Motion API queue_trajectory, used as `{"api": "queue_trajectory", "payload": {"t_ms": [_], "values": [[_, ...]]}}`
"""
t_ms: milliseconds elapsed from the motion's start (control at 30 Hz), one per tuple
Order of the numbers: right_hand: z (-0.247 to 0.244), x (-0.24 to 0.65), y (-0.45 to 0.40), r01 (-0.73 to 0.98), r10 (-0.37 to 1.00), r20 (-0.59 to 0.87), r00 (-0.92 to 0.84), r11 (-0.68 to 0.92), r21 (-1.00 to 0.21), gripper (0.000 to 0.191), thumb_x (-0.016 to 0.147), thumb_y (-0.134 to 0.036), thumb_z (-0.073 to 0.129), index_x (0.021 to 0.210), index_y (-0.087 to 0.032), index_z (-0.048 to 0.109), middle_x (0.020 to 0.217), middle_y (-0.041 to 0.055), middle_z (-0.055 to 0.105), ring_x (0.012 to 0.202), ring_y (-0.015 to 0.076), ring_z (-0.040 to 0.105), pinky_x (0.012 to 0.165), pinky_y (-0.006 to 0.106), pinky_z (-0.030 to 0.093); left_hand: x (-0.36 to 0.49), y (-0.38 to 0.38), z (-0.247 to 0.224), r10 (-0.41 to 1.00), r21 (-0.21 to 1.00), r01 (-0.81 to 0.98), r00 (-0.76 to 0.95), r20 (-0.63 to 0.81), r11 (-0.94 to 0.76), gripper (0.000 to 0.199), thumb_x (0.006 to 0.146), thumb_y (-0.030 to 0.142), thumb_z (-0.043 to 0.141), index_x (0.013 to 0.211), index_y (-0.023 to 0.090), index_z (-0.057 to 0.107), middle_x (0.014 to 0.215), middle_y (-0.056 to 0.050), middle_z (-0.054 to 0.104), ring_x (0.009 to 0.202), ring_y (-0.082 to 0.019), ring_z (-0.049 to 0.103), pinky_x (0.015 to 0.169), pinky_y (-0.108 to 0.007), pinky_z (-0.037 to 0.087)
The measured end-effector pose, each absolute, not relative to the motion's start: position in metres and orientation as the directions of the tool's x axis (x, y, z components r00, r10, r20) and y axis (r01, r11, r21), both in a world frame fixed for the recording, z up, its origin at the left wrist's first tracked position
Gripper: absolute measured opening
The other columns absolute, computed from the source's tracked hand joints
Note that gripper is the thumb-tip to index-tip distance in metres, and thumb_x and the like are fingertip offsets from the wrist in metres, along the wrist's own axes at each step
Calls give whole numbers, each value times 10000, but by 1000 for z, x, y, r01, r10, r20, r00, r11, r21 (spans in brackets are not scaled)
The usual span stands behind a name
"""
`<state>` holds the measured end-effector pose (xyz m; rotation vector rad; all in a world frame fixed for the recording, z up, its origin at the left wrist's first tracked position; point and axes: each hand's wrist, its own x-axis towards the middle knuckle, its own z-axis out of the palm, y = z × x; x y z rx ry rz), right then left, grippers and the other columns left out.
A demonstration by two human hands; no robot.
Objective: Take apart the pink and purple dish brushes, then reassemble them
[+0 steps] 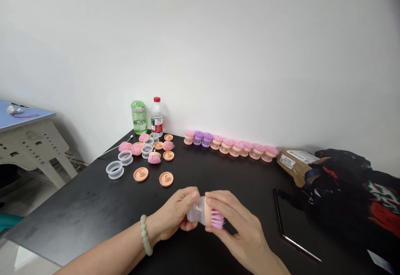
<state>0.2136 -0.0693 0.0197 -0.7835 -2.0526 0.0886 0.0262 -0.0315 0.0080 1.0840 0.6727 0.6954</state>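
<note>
My left hand [175,213] and my right hand [234,225] both grip a small brush [205,213] above the black tabletop [78,212]. It has a see-through silicone sleeve, a peach body and pink bristles. My left fingers wrap the sleeve end, while my right fingers cover the peach body and part of the bristles. Farther back lie loose peach discs [140,174], clear rings [114,169] and spiky pink heads [154,157]. A long row of assembled pink and purple brushes [231,145] stands along the wall. A pale green beaded bracelet [146,235] circles my left wrist.
A green bottle [139,117] and a water bottle [156,116] stand in the back corner, near a white cable [115,148]. To the right lie a cardboard package [295,164], dark printed cloth [353,187] and a thin black strip [295,241].
</note>
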Motion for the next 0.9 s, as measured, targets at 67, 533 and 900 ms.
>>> {"api": "queue_trajectory", "payload": {"t_ms": [67, 533, 900], "values": [[17, 213, -70, 523, 590, 726, -351, 768, -371, 338, 878, -232, 696, 1206, -220, 614, 1087, 103, 713, 969, 256, 694, 833, 366, 596, 27, -33, 7, 776, 931, -186, 616, -138, 313, 533, 800, 721, 568, 759, 208, 425, 594, 63, 469, 451, -53, 386, 429, -185, 225], [12, 204, -62, 226, 977, 187, -104, 206, -952, 263, 775, -401, 730, 880, -188, 615, 747, -2, 636, 612, 152, 620, 563, 272, 539, 20, -29, 4, 805, 974, -135, 549, 227, -182, 350, 827, 434, 716, 1031, 199, 558, 905, 3, 514, 750, -138, 467, 685, -259, 386], [-15, 199, -57, 409, 980, 200, -5, 185, -894, 203, 795, -396, 661, 866, -211, 617, 747, 8, 674, 629, 195, 662, 559, 295, 540, 24, -25, -10, 696, 646, 316, 523, 492, -695, 191, 859, 312, 693, 995, 219, 598, 1000, -89, 645, 945, -276, 544, 848, -394, 419]]}}
